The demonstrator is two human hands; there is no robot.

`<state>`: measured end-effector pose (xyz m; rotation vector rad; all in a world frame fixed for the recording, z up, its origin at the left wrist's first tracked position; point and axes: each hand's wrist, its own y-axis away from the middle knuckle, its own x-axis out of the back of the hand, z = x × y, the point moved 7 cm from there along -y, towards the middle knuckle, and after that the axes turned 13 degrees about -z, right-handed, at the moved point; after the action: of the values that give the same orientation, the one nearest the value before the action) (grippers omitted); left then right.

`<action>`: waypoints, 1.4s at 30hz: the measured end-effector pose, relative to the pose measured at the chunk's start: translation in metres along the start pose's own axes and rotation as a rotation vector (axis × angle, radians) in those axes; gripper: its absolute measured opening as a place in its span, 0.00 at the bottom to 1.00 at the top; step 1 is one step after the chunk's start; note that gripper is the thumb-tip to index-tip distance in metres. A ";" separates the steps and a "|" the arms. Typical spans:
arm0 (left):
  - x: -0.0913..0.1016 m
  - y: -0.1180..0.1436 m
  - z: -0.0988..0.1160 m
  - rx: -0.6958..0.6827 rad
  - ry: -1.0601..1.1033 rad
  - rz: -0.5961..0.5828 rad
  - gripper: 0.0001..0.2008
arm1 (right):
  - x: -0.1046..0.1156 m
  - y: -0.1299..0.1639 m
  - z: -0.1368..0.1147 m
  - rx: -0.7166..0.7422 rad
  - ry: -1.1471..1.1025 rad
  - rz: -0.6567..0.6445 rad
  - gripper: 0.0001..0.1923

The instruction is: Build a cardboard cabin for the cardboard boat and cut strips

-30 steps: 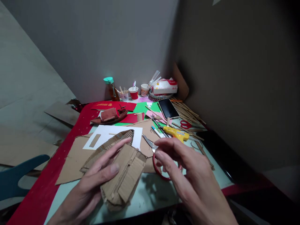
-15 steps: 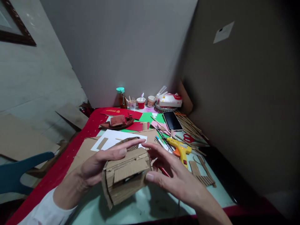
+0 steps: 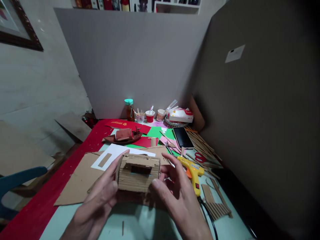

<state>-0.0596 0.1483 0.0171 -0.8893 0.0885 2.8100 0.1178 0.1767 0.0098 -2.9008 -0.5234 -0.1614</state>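
Both my hands hold a small corrugated cardboard model (image 3: 138, 173), a rounded box with a rectangular slot in its top. My left hand (image 3: 100, 200) grips its left side, fingers reaching over the top edge. My right hand (image 3: 175, 196) grips its right side with thumb in front and fingers behind. The model is lifted a little above the pale green table (image 3: 142, 226). A yellow glue gun (image 3: 192, 173) lies just right of my right hand.
Flat cardboard sheet (image 3: 77, 183) and white paper (image 3: 112, 155) lie behind the model. A brown model boat (image 3: 123, 136), phone (image 3: 183, 137), red scissors (image 3: 200, 157), wooden sticks (image 3: 202, 143), cups (image 3: 150, 116) and a bottle (image 3: 129, 109) crowd the back. Slatted cardboard piece (image 3: 216, 208) sits right. Grey partition walls stand behind and right.
I have turned the cardboard model so its slotted rounded top faces me. My right hand came from the scissors onto the model. The view has tilted upward.
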 end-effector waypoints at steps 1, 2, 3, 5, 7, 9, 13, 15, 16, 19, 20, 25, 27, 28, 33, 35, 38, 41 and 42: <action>0.000 0.002 -0.005 0.012 0.017 0.055 0.34 | -0.002 0.000 0.000 -0.005 0.002 -0.026 0.30; 0.000 0.003 -0.009 0.034 0.043 0.104 0.37 | -0.003 0.000 0.000 -0.012 0.012 -0.048 0.30; -0.001 0.003 -0.011 0.043 0.061 0.138 0.39 | -0.005 0.001 0.000 -0.021 0.033 -0.065 0.29; -0.003 0.001 -0.010 0.021 0.063 0.176 0.39 | -0.006 0.003 -0.003 -0.018 0.101 -0.078 0.29; -0.004 -0.001 -0.009 0.013 0.052 0.186 0.37 | -0.003 0.007 -0.013 0.052 0.200 -0.001 0.27; -0.005 -0.001 -0.010 0.033 0.045 0.184 0.37 | 0.001 0.013 -0.031 0.209 0.313 0.136 0.24; -0.008 0.002 -0.009 0.047 0.024 0.177 0.34 | -0.003 0.024 -0.065 0.507 0.604 0.271 0.20; -0.009 0.002 -0.008 0.045 -0.002 0.177 0.32 | -0.006 0.025 -0.072 0.552 0.735 0.262 0.20; -0.009 0.001 -0.008 0.048 -0.009 0.174 0.31 | -0.008 0.024 -0.073 0.562 0.782 0.246 0.19; -0.009 -0.002 -0.008 0.028 -0.011 0.144 0.27 | -0.011 0.023 -0.071 0.585 0.859 0.204 0.17; -0.008 -0.003 -0.008 0.006 -0.011 0.138 0.26 | -0.012 0.023 -0.070 0.599 0.876 0.213 0.16; -0.002 -0.007 -0.009 -0.058 -0.024 0.141 0.20 | -0.017 0.025 -0.067 0.681 0.911 0.255 0.18; -0.001 -0.008 -0.009 -0.050 -0.028 0.142 0.19 | -0.018 0.025 -0.064 0.697 0.885 0.236 0.18; 0.000 -0.009 -0.009 -0.046 -0.032 0.147 0.19 | -0.018 0.026 -0.063 0.704 0.863 0.227 0.19; 0.001 -0.007 -0.008 -0.004 -0.042 0.170 0.21 | -0.018 0.029 -0.053 0.688 0.830 0.204 0.26; 0.002 -0.005 -0.007 -0.005 -0.033 0.177 0.22 | -0.019 0.030 -0.052 0.690 0.827 0.193 0.25; 0.003 -0.004 -0.010 -0.004 -0.024 0.164 0.22 | -0.022 0.032 -0.056 0.707 0.840 0.193 0.20; 0.007 -0.006 -0.013 -0.037 -0.020 0.130 0.22 | -0.026 0.033 -0.063 0.739 0.871 0.204 0.13; 0.010 -0.007 -0.014 -0.050 -0.016 0.129 0.22 | -0.028 0.033 -0.064 0.745 0.876 0.202 0.12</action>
<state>-0.0579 0.1550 0.0000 -0.9018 0.0767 2.9502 0.0990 0.1245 0.0631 -1.8785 -0.0825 -0.9162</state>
